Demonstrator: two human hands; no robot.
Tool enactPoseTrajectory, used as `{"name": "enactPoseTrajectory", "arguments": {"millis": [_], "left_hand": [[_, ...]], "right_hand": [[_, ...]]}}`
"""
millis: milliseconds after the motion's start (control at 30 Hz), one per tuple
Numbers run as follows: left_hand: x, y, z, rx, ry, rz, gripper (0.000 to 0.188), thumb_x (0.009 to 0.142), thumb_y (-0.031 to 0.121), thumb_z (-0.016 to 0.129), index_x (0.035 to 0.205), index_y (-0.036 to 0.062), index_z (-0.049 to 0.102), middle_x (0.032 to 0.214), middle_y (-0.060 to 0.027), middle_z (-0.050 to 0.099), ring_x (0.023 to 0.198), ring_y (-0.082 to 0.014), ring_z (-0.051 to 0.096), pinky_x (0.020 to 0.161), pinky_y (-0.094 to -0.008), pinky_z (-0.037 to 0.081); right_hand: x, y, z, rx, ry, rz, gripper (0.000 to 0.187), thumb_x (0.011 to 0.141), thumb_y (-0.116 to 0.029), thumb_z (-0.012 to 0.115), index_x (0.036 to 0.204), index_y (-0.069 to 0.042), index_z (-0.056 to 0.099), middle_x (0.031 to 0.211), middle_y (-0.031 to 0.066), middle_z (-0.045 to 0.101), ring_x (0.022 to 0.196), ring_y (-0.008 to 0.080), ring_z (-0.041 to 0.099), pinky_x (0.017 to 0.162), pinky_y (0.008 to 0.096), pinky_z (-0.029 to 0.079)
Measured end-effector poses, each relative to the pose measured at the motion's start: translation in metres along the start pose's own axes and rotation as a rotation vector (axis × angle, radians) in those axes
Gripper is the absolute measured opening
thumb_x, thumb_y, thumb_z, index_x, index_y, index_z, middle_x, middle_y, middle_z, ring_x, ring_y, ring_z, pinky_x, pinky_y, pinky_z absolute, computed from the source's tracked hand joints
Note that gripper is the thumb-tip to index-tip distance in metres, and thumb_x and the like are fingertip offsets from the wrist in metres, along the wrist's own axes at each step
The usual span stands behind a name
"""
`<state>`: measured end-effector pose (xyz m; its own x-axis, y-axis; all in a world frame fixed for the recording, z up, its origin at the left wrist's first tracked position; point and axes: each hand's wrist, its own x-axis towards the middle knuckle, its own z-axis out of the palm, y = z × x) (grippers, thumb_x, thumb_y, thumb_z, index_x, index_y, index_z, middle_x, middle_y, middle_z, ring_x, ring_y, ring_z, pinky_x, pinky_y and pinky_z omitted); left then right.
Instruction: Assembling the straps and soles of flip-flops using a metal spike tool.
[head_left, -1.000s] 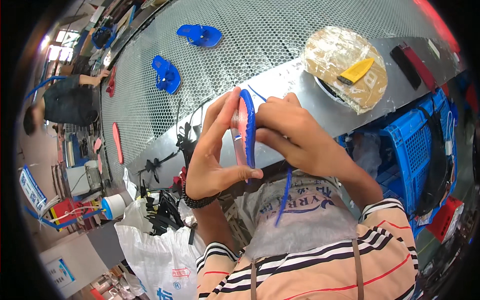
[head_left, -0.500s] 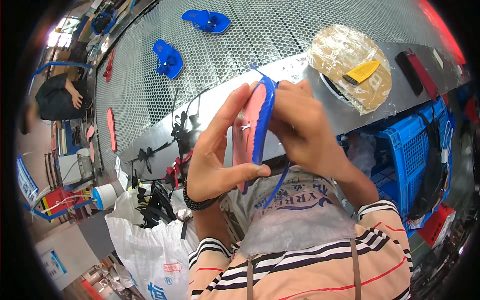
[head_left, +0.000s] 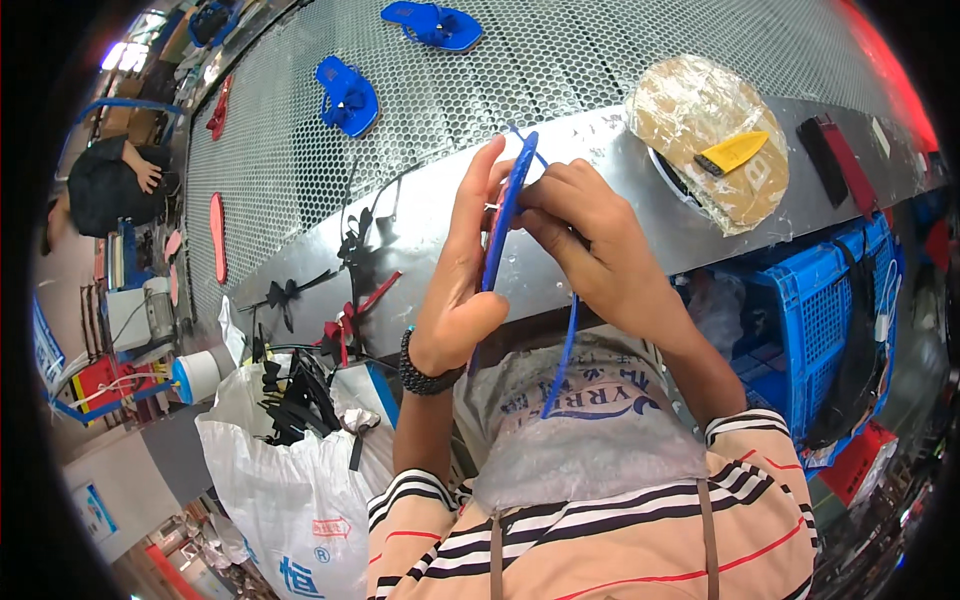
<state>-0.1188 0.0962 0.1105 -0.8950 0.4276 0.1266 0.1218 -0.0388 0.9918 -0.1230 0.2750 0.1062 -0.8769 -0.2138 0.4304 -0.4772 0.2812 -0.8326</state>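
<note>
My left hand (head_left: 455, 275) grips a blue sandal sole (head_left: 512, 205) from its left side, thumb at the lower part and fingers behind. The sole stands upright, nearly edge-on, its pink face turned toward the left palm and mostly hidden. A small white bit pokes out beside that face. My right hand (head_left: 605, 235) is closed at the sole's right edge, its fingertips pinching a thin blue strap. One long end of the blue strap (head_left: 562, 365) hangs below that hand over my apron, and a short loop shows near the sole's top.
Two blue sandals (head_left: 348, 98) and a pink insole (head_left: 218, 238) lie on the mesh belt. A yellow-handled brush (head_left: 735, 152) rests on a plastic-wrapped cardboard disc (head_left: 675, 100). Bow straps (head_left: 350, 322) lie left. A white sack (head_left: 290, 480), blue crate (head_left: 812, 310) and another person's hand (head_left: 143, 172) flank me.
The sole has turned from showing its pink face to nearly edge-on. My right fingers have moved slightly down along its edge. The sandals on the belt appear farther up in the picture.
</note>
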Motion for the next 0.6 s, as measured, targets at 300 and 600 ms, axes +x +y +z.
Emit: {"name": "enactPoseTrajectory", "arguments": {"millis": [300, 600], "left_hand": [[-0.001, -0.011, 0.007, -0.098, 0.081, 0.008, 0.109, 0.083, 0.06, 0.078, 0.158, -0.0061, 0.034, 0.141, -0.0165, 0.049, 0.128, -0.0259, 0.051, 0.111, -0.0402, 0.04], [0.006, 0.008, -0.011, 0.386, 0.016, 0.209, 0.109, 0.068, 0.038, 0.093, 0.153, -0.0086, 0.043, 0.135, -0.0217, 0.058, 0.124, -0.0315, 0.059, 0.107, -0.0405, 0.046]], "right_hand": [[-0.002, -0.018, -0.017, 0.007, -0.019, 0.024, 0.013, 0.087, -0.003, 0.072, 0.099, 0.001, 0.069, 0.085, 0.0126, 0.063, 0.085, 0.0311, 0.055, 0.076, 0.0412, 0.045], [-0.003, -0.015, -0.026, -0.064, -0.127, -0.197, 0.016, 0.08, 0.002, 0.072, 0.095, 0.001, 0.067, 0.088, 0.0123, 0.061, 0.086, 0.0325, 0.056, 0.075, 0.0425, 0.047]]}}
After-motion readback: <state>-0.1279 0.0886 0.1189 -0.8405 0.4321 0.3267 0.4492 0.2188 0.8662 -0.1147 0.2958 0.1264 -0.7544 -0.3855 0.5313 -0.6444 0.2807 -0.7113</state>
